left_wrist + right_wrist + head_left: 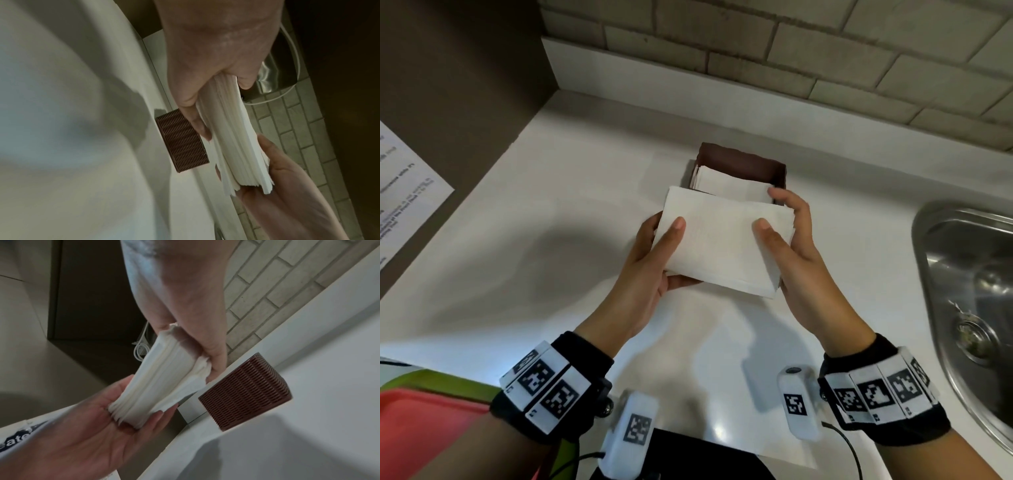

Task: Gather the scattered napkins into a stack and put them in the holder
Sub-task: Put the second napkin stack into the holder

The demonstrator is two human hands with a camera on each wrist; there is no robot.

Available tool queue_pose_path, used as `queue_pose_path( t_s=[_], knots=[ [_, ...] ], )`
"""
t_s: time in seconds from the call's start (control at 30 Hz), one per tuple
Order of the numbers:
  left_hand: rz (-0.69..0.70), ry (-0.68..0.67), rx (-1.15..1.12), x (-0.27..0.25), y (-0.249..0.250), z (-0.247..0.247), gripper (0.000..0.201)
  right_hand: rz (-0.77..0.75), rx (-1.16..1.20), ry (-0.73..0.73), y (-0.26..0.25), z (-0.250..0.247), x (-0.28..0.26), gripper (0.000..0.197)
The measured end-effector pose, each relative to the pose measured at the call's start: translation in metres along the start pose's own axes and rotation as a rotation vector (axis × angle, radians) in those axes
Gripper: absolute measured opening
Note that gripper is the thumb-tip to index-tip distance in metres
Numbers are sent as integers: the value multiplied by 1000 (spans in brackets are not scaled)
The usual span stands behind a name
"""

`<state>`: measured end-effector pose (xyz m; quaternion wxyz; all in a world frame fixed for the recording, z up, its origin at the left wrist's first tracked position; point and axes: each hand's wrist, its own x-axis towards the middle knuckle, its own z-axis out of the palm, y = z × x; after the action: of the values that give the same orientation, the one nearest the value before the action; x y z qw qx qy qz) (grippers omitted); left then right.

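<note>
The left hand and right hand both grip the napkins (a thick pile) above the brown holder.

Dim wrist views blur at the edges; soft shadows cross the countertop.

Napkin stack: white, square, many layers, edges roughly aligned and slightly fanned at the near corner. Held above the counter, tilted, just near of the holder. Holder: brown, ribbed, open-topped box standing upright on the counter, containing white napkins.
</note>
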<state>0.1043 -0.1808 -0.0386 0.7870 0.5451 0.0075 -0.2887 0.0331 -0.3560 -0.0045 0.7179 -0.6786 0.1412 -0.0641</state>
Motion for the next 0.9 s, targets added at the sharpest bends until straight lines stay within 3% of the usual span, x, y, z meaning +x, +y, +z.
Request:
queue_pose_path(
  t_s=[0.1, 0.33, 0.5, 0.67, 0.77, 0.9],
  knots=[
    [-7, 9, -6, 0, -2, -1, 57, 59, 64, 28, -1, -1, 0, 9],
    [-24, 35, -41, -3, -5, -2, 57, 74, 35, 99, 2, 2, 4, 18],
    [-7, 102, -32, -2, -5, -3, 43, 119, 44, 116, 2, 4, 6, 2],
    [-29, 140, -34, 8, -1, -3, 40, 367, 180, 6, 1, 0, 2, 50],
    [-53, 131, 112, 14, 2, 1, 40, 417, 95, -53, 2, -3, 0, 42],
    [-43, 125, 302, 25, 14, 12, 37, 378, 43, 92, -4, -12, 7, 54]
  ],
)
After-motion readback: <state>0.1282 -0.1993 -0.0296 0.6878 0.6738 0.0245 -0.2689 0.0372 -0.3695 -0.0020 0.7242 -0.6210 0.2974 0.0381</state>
